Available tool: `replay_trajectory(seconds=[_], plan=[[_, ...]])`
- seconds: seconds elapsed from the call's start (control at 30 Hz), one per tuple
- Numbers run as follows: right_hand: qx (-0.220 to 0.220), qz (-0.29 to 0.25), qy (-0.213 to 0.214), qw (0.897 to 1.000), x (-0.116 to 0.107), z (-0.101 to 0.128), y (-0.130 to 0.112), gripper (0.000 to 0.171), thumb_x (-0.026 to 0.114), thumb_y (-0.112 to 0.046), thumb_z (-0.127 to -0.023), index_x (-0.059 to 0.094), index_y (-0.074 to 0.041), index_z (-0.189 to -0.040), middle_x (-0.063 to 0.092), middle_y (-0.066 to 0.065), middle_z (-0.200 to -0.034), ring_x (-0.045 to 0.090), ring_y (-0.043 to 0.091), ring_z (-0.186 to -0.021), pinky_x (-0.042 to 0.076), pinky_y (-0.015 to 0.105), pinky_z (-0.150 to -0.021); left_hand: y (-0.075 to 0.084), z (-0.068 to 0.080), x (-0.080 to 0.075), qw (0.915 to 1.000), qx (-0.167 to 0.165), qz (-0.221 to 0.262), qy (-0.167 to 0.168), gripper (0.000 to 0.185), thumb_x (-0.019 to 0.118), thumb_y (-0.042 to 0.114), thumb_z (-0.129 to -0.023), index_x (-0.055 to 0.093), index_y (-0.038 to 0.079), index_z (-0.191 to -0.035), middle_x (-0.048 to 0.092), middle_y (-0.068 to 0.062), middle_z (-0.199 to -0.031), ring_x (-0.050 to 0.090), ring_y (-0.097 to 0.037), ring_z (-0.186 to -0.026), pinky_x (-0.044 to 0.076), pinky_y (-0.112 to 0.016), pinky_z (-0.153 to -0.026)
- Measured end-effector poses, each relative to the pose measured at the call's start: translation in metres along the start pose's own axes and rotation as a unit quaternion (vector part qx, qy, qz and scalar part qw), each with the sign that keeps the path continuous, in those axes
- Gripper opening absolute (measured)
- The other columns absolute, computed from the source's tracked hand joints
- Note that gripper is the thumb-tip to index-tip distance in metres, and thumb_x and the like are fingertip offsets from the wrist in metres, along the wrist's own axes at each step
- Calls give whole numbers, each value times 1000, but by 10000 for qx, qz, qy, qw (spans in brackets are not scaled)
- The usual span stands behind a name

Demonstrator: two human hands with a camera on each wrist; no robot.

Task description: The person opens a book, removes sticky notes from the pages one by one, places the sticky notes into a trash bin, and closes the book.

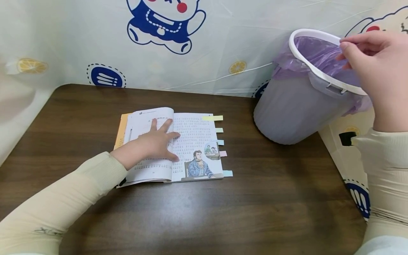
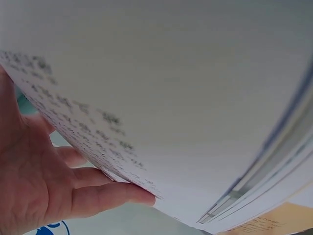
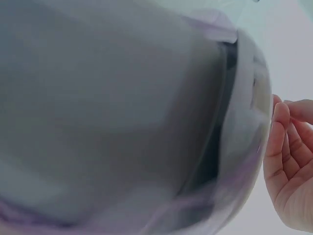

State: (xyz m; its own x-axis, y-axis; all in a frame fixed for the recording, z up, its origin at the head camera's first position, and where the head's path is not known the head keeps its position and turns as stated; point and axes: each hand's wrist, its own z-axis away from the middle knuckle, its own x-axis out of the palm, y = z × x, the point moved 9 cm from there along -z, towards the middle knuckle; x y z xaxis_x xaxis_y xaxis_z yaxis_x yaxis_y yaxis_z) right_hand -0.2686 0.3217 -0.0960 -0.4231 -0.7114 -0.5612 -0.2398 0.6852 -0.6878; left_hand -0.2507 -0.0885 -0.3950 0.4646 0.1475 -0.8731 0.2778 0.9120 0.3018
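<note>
An open book (image 1: 197,124) lies on the table, with printed text and a drawing of a seated person on its right page. My left hand (image 1: 156,141) rests across the left page and the fold, fingers spread. Several coloured sticky tabs, among them a yellow tab (image 1: 213,118) and a pink tab (image 1: 222,153), stick out from the book's right edge. Above the rim of a grey trash bin (image 1: 296,106), my right hand (image 1: 374,58) has thumb and forefinger together. No object shows between those fingertips, though something tiny could be hidden.
The bin stands tilted at the table's right edge, lined with a purple bag (image 1: 318,53) under a white rim. Behind the brown wooden table (image 1: 197,216) hangs a white sheet (image 1: 223,42) with cartoon prints.
</note>
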Motion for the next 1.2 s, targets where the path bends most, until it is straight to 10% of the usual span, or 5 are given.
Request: replay_trajectory(seconds=[0.23,0.67,1.2], plan=[[-679,319,-15,9972,26,1,-30,26,73,-20,-96,78,-4,-115,65,-28,-72,57,-8,-58,45,4,-64,-2,2,0,9999,23,-113,25,88,83,52,-82,49,14,-154,0,-23,-169,-8,-65,-144,36,-85,-87],[-1700,287,-699,9825,104,9,-71,24,72,-21,-97,80,-3,-109,62,-31,-71,57,-2,-59,41,15,-57,-4,3,2,9997,-2,-252,58,89,83,54,-82,49,15,-154,1,-23,-169,-6,-65,-144,40,-83,-84],[-746,338,-2499,9648,226,28,3,21,71,-18,-98,78,-8,-115,76,10,-96,66,10,-67,48,25,-69,-1,2,1,9996,-24,-272,57,89,82,55,-82,48,17,-155,0,-21,-170,-7,-64,-145,40,-83,-84]])
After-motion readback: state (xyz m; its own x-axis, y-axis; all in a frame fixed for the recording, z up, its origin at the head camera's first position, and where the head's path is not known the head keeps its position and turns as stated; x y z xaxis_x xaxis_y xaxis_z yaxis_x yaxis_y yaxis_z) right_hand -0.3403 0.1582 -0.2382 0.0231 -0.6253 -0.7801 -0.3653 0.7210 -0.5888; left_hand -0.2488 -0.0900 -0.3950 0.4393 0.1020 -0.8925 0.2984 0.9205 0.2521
